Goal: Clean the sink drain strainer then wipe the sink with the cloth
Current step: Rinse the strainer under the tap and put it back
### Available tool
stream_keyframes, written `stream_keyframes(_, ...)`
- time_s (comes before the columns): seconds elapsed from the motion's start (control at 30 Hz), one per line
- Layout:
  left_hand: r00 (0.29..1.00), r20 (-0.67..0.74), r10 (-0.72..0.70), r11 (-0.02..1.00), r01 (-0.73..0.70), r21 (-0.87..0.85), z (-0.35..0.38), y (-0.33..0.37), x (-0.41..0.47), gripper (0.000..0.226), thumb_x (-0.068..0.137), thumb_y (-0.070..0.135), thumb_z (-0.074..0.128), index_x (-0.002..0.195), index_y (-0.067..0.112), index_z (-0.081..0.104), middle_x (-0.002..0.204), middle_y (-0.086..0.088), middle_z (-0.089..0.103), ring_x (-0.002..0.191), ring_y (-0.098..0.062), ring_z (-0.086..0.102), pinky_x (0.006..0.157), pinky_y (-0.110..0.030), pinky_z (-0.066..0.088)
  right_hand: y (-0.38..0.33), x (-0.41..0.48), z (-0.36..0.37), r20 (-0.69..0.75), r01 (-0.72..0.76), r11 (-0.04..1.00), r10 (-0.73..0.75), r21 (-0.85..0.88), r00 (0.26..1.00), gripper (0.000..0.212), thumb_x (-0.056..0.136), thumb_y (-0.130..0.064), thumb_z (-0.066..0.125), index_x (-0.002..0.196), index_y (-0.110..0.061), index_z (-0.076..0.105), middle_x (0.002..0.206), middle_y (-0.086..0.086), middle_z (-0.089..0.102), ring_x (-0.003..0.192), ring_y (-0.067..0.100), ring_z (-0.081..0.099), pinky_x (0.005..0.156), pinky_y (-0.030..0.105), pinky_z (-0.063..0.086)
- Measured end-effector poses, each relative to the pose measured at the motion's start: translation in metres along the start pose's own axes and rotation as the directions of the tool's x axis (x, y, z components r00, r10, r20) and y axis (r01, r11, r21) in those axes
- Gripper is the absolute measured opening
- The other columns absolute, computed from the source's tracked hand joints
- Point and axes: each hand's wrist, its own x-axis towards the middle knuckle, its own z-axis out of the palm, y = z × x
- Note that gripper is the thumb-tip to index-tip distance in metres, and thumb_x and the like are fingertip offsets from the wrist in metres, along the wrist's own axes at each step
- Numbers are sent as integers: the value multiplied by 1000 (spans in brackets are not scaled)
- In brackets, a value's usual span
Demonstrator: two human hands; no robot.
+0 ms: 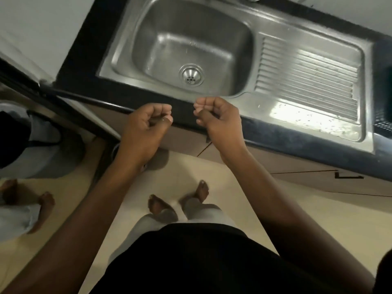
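A stainless steel sink (241,28) is set in a dark countertop. Its round metal drain strainer (191,75) sits in the drain hole at the near side of the basin floor. My left hand (146,122) and my right hand (216,117) hover side by side over the counter's front edge, just below the basin. Both have the fingers curled in loosely with nothing in them. No cloth is in view.
A ribbed draining board (307,81) lies right of the basin, wet near the front. The dark countertop (89,54) surrounds the sink. A round grey bin (31,143) stands on the floor at left. Another person's feet (42,206) show at the far left.
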Motion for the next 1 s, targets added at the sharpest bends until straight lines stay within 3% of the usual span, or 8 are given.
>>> stream_keyframes(0.17, 998, 10, 69, 998, -69, -3, 25, 41, 15, 24, 93, 21, 71, 117, 19, 74, 114, 5, 76, 106, -15, 72, 100, -48, 58, -16, 6, -43, -56, 47, 997, -43, 63, 997, 15, 98, -10, 69, 112, -13, 74, 104, 4, 77, 102, 17, 74, 88, 30, 62)
stream_keyframes(0.4, 989, -9, 144, 989, -144, 32, 56, 91, 42, 20, 91, 28, 71, 109, 38, 72, 114, 17, 74, 109, -10, 70, 100, -48, 58, -38, 34, -94, -115, 72, 988, -56, 136, 992, 16, 96, -8, 69, 111, -14, 75, 103, 2, 78, 100, 16, 74, 86, 28, 61)
stream_keyframes(0.5, 988, -22, 155, 988, -154, 26, 67, 108, 53, 20, 90, 29, 70, 108, 38, 72, 112, 19, 74, 108, -7, 69, 100, -47, 58, -50, 50, -112, -115, 108, 984, -91, 144, 989, 17, 96, -8, 69, 111, -13, 75, 104, 3, 78, 98, 16, 74, 82, 26, 60)
stream_keyframes(0.63, 986, -32, 165, 986, -165, 22, 83, 127, 66, 28, 94, 24, 69, 122, 28, 70, 118, 19, 71, 112, -6, 68, 102, -44, 57, -66, 72, -132, -110, 143, 977, -127, 156, 986, 18, 97, -6, 67, 112, -11, 74, 106, 7, 78, 96, 16, 74, 82, 26, 61)
stream_keyframes(0.87, 979, -14, 206, 978, -205, 38, 102, 142, 102, 36, 94, 24, 70, 129, 28, 65, 129, 14, 67, 117, -4, 63, 102, -33, 53, -75, 103, -143, -126, 148, 974, -127, 170, 984, 21, 97, -5, 68, 117, -12, 72, 112, 8, 75, 97, 22, 73, 80, 25, 60)
stream_keyframes(1.0, 976, 21, 216, 976, -216, 38, 107, 142, 129, 41, 94, 24, 71, 134, 28, 62, 133, 12, 65, 118, -4, 63, 96, -22, 51, -71, 121, -137, -167, 133, 982, -110, 137, 980, 23, 96, -10, 70, 117, -18, 72, 110, -1, 75, 90, 13, 73, 83, 33, 62)
